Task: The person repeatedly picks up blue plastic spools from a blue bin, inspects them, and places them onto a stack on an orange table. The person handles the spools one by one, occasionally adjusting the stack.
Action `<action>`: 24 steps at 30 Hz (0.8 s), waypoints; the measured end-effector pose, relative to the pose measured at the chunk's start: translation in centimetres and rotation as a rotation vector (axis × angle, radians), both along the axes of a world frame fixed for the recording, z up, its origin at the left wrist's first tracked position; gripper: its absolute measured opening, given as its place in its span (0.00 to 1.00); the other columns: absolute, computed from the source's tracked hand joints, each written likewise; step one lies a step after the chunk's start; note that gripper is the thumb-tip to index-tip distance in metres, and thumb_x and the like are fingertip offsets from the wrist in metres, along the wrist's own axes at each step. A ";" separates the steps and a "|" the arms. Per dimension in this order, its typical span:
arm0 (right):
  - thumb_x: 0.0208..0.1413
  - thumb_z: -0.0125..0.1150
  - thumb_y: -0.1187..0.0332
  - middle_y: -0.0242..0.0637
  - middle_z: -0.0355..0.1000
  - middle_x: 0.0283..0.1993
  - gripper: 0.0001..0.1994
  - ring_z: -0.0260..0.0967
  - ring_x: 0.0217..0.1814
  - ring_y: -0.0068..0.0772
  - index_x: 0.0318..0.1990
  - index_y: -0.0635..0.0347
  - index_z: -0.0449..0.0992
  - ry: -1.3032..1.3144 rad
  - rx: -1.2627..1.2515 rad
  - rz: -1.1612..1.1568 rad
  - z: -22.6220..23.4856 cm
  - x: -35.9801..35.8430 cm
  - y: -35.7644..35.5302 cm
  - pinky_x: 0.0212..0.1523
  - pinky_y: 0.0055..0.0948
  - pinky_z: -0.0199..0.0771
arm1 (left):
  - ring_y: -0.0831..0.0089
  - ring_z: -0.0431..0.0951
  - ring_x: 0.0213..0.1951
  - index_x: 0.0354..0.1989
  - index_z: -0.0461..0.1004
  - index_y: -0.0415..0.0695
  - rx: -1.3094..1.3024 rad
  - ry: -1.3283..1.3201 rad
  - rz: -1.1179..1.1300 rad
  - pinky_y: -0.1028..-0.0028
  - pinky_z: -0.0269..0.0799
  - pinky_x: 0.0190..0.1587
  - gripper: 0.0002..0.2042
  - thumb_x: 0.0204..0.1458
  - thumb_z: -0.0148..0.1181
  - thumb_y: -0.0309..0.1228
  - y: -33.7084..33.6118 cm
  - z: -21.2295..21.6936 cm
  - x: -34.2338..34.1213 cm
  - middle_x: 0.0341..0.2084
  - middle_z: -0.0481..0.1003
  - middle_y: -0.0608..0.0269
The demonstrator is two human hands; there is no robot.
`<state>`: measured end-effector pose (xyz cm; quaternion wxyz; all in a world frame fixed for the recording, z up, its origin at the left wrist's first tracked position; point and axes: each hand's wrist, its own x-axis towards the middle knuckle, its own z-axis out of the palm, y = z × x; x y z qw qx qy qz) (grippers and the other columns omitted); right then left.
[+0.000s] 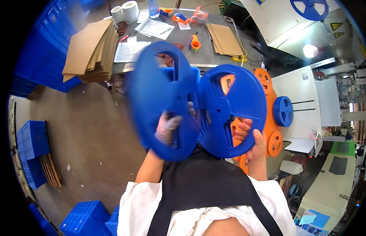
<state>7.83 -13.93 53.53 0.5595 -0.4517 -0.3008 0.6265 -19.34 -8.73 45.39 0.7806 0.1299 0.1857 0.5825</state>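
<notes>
Two large blue plastic reels, round with cut-out windows, are held up side by side in front of my apron. My left hand (167,128), in a pale glove, grips the left reel (163,94) through a window; that reel is tilted and smeared by motion. Through a window of the right reel (222,106) go the fingers of my right hand (252,137), with the thumb at its rim. The two reels overlap or touch where they meet; which, I cannot tell. Behind them shows part of a blue crate (196,72), its contents mostly hidden.
A grey table (177,33) ahead bears papers, tape dispensers (194,43) and cardboard sheets (222,39). Cardboard (88,51) is stacked at its left. On the right are orange reels (275,144), a stack of blue reels (283,111) and a white machine (297,94). Blue crates (33,137) stand left.
</notes>
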 end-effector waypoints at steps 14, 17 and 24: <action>0.65 0.47 0.55 0.34 0.75 0.44 0.23 0.72 0.35 0.22 0.60 0.62 0.64 -0.025 0.093 -0.201 -0.4 6.7 -0.2 0.33 0.24 0.76 | 0.43 0.63 0.62 0.60 0.56 0.33 -0.041 -0.868 -0.152 0.54 0.66 0.62 0.39 0.47 0.67 0.45 -2.3 -2.5 -5.1 0.48 0.71 0.41; 0.66 0.47 0.55 0.32 0.74 0.42 0.23 0.69 0.32 0.22 0.60 0.62 0.64 0.103 0.129 -0.238 -0.7 8.1 -0.5 0.30 0.22 0.72 | 0.47 0.63 0.62 0.60 0.57 0.34 -0.059 -0.797 -0.135 0.55 0.66 0.62 0.38 0.46 0.67 0.44 -1.9 -2.8 -5.0 0.49 0.71 0.44; 0.65 0.49 0.54 0.34 0.73 0.42 0.23 0.68 0.32 0.25 0.59 0.61 0.65 0.447 0.181 -0.161 -2.4 8.8 0.6 0.29 0.26 0.70 | 0.62 0.69 0.57 0.58 0.63 0.38 0.195 -0.628 0.144 0.58 0.60 0.65 0.33 0.46 0.68 0.39 -1.7 -3.0 -8.7 0.53 0.66 0.54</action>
